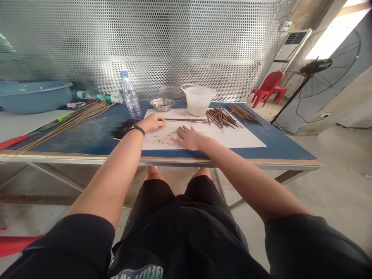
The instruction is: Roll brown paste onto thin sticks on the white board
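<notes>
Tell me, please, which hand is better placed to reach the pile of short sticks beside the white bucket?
Probably the right hand: it lies open on the white sheet, nearer the pile of short sticks. The left hand sits farther away, fingertips at the long sticks.

Matt white paper sheet (232, 135); shiny metal bowl (162, 104); thin sticks (222, 117), probably wood.

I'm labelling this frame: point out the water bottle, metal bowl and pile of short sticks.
water bottle (130, 99), head view, on its clear body.
metal bowl (162, 106), head view, on its near wall.
pile of short sticks (222, 118), head view, middle of the pile.
</notes>
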Motion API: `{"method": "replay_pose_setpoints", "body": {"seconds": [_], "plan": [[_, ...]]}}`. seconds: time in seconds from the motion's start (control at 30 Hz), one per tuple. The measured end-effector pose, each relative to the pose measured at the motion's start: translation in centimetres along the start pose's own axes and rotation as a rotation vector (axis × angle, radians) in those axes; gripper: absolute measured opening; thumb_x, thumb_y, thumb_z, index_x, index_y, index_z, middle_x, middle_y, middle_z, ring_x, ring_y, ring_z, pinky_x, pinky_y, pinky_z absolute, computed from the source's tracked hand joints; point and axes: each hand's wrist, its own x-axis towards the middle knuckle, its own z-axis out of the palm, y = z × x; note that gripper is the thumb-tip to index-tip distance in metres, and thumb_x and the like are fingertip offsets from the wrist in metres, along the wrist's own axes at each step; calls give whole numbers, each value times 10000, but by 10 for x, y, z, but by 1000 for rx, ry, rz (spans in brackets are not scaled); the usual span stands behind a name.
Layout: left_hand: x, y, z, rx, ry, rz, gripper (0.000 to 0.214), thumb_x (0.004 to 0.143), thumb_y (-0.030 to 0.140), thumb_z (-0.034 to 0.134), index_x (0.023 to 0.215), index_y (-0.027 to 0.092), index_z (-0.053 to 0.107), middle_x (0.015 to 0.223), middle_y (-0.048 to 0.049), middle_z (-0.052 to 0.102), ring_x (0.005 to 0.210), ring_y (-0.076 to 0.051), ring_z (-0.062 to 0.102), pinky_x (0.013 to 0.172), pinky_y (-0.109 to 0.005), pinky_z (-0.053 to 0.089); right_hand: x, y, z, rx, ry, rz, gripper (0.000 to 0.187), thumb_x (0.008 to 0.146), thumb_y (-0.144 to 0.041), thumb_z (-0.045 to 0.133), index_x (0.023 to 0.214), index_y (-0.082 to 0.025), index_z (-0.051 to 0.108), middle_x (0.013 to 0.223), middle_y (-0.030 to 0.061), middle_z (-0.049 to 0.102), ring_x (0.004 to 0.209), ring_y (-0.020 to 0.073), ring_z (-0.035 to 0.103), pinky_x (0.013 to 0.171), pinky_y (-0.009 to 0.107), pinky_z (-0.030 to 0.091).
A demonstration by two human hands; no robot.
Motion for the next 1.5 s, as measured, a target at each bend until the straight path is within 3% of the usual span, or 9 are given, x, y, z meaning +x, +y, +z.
{"method": "replay_pose_setpoints", "body": {"seconds": [0.27, 0.4, 0.63, 0.77, 0.97, 1.13, 1.27, 1.37, 1.5], "plan": [[-2, 3, -1, 13, -13, -26, 222, 823, 428, 768, 758, 217, 745, 807, -53, 722, 737, -220, 591, 722, -356, 417, -61, -12, 14, 9, -6, -108, 1230, 1024, -901, 80, 1772, 57, 270, 1862, 291, 190, 1757, 456, 135, 1417, 634, 61], [-3, 4, -1, 6, -18, -18, 217, 832, 427, 755, 780, 216, 756, 819, -51, 738, 756, -223, 607, 743, -355, 431, -47, -7, 11, 9, 30, -52, 1187, 1052, -847, 64, 1755, 82, 294, 1860, 297, 212, 1759, 444, 143, 1416, 608, 126], [-8, 8, -3, -5, -9, -22, 245, 837, 456, 765, 763, 223, 759, 847, -70, 765, 761, -230, 633, 747, -362, 460, -4, 6, -5, 13, 10, 36, 1020, 1105, -710, 59, 1768, 26, 300, 1879, 236, 222, 1768, 421, 109, 1403, 686, 77], [-8, 7, -3, -2, -11, -12, 298, 826, 510, 790, 733, 232, 739, 820, -70, 747, 731, -228, 618, 731, -370, 463, -24, 1, -4, -8, -9, 8, 1061, 1094, -741, 73, 1771, 51, 272, 1876, 258, 204, 1767, 425, 112, 1409, 667, 80], [-4, 6, -1, 12, 12, -41, 272, 802, 489, 808, 734, 233, 745, 773, -53, 708, 719, -225, 594, 724, -360, 450, -58, -8, 2, -28, 12, -30, 1055, 1091, -772, 111, 1744, 12, 379, 1854, 259, 289, 1757, 413, 185, 1413, 637, 96], [0, 1, 0, -10, -4, -5, 251, 808, 462, 767, 718, 230, 731, 778, -47, 712, 716, -216, 597, 730, -357, 441, -21, -1, -2, -36, -20, 70, 1049, 1099, -738, 28, 1780, 24, 269, 1889, 241, 175, 1771, 414, 97, 1401, 683, 74], [-2, 0, 0, -12, -9, 4, 259, 808, 477, 774, 726, 234, 738, 778, -50, 719, 719, -223, 603, 723, -358, 444, 6, 6, -5, -64, -17, 129, 1040, 1097, -733, 9, 1787, -1, 271, 1898, 221, 147, 1774, 416, 65, 1390, 715, 69], [-5, 2, -1, -17, 7, -4, 285, 787, 500, 814, 713, 236, 734, 797, -58, 736, 730, -232, 615, 715, -359, 452, -7, 4, -2, -62, -12, 95, 1068, 1080, -761, 21, 1793, -1, 254, 1896, 225, 139, 1773, 420, 69, 1393, 715, 52], [-6, 6, -1, -9, 11, -24, 299, 785, 504, 824, 699, 233, 731, 811, -66, 744, 744, -238, 627, 727, -363, 463, -48, -5, 5, -81, -8, 34, 1132, 1050, -831, 48, 1792, -7, 274, 1880, 237, 198, 1763, 422, 148, 1409, 669, 81]]}}
